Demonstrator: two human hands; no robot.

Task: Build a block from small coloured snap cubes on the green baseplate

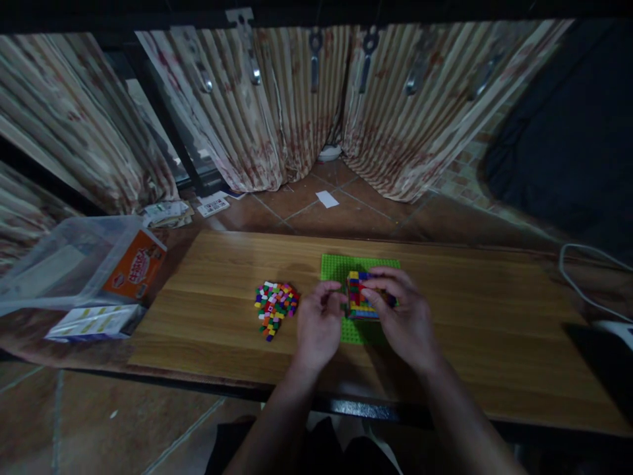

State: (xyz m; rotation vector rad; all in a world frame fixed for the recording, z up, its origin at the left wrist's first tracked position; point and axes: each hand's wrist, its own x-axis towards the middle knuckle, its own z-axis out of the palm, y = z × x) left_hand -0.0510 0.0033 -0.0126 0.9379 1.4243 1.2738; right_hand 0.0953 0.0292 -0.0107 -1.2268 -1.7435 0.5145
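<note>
Bin (64,300), clear plastic, stands at the far left beside the tabletop; an orange printed panel (136,264) shows at its right end. Carton (96,322), white with yellow markings, lies just in front of the bin. Printed sheet (213,206) lies on the floor behind the left end of the tabletop (494,316), which has a wood-grain surface. Brick pile (277,307), loose and multicoloured, rests on the left part of the tabletop, well apart from the baseplate. Left hand (319,323) is positioned between the pile and the brick structure, fingers loosely curled, fingertips just beside the left wall of the structure; whether it contains a brick cannot be told. Baseplate (333,265), green and studded, lies flat on the tabletop between and under the hands. Brick structure (366,307), built in rows of yellow, blue and red, sits over the baseplate, its right part hidden by the fingers. Right hand (408,320) reaches over the structure from the right, thumb and index finger nearly together at a red brick (359,290); whether they grip this brick or only press it cannot be told. Cable (562,260), white, curves at the far right
</note>
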